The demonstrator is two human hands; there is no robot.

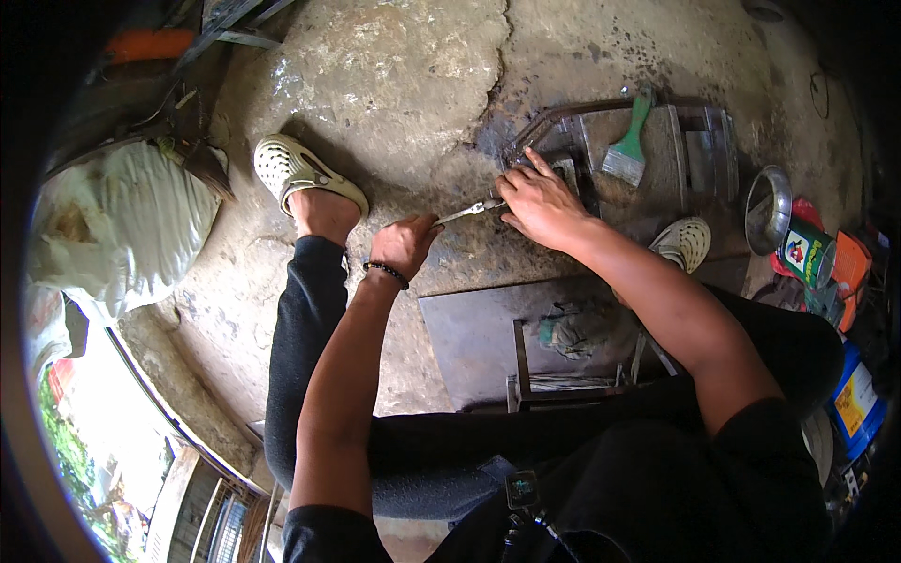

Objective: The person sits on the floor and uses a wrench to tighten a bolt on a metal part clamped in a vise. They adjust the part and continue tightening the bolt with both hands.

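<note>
Two hands share one metal tool [471,209]: left hand [404,242] closed on its handle, right hand [542,202] pinning its tip at three o'clock against the metal frame [601,141] on the floor. Firm downward pressure should prevent slipping.

Tin can [809,251]: I note it lying at the right rim, cylindrical, with a green label bearing a red and white patch.
Orange packet [852,266]: just behind the can, flat.
Blue container [856,402]: lower right, with a yellow label panel.
White sack [122,225]: far left, bulging.
</note>
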